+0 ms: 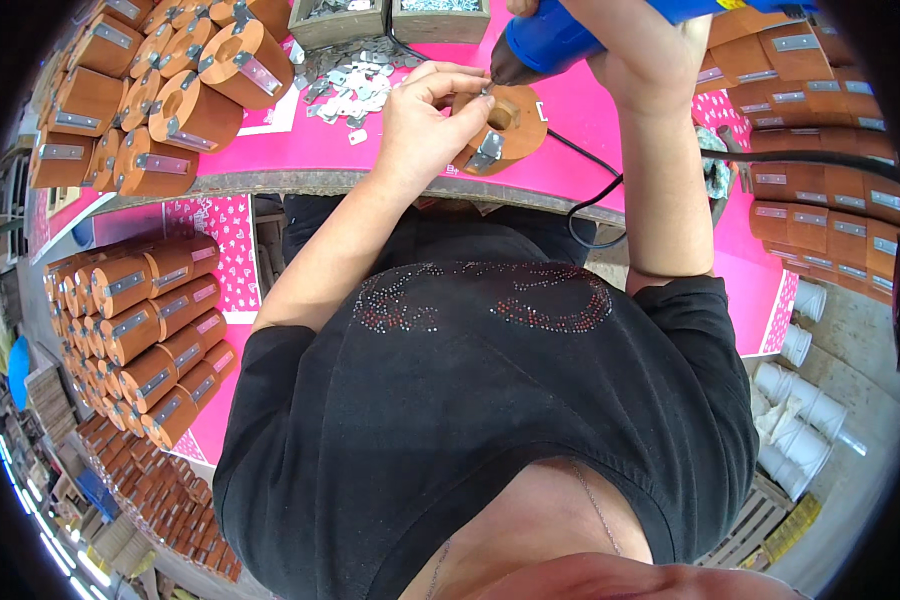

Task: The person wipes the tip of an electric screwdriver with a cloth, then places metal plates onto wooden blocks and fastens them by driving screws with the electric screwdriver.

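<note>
Fastening a small silver metal bracket (488, 152) to the round orange-brown wooden block with a centre hole (507, 125), we work at the near edge of the pink table (580, 150), where the block lies flat. Our left hand (425, 115) pinches a tiny fastener between thumb and forefinger at the block's rim, under the bit. Our right hand (650, 60) is closed around the blue power screwdriver (550, 40). We judge it best to keep the bit square to the fastener and the fingertips clear of it. Loose metal plates (355, 80) lie just beyond; finished blocks (160, 110) stand stacked left.
</note>
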A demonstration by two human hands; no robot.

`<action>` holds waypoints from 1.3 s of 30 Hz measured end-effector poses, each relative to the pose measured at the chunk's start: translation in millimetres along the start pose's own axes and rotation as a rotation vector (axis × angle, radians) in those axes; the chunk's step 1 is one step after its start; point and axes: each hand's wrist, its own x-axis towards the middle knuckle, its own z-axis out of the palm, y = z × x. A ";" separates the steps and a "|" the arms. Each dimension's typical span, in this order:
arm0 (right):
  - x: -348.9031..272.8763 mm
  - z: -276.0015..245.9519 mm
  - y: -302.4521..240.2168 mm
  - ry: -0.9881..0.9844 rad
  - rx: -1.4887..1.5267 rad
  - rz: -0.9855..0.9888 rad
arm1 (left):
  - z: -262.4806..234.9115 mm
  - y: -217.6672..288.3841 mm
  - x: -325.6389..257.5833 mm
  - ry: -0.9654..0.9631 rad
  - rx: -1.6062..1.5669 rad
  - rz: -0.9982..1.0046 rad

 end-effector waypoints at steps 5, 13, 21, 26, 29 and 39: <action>-1.3 4.1 -2.5 0.059 -0.331 -0.112 | 4.2 -5.1 -0.7 0.034 -0.023 -0.002; 3.9 -9.1 20.7 -0.102 0.245 -0.159 | 8.4 -5.9 -1.8 0.069 -0.066 0.005; 1.4 -9.8 12.9 -0.147 0.129 -0.098 | 9.6 -4.3 -2.4 0.094 -0.059 -0.009; 7.5 -13.0 27.3 -0.269 0.285 -0.275 | 8.8 -5.7 -2.0 0.091 -0.064 -0.015; -0.3 -12.7 13.5 -0.060 -0.012 0.116 | 7.9 -5.4 -1.6 0.086 -0.038 0.010; -16.6 -8.8 -2.3 -0.064 -0.040 -0.008 | 4.3 11.1 -8.7 0.019 0.069 0.080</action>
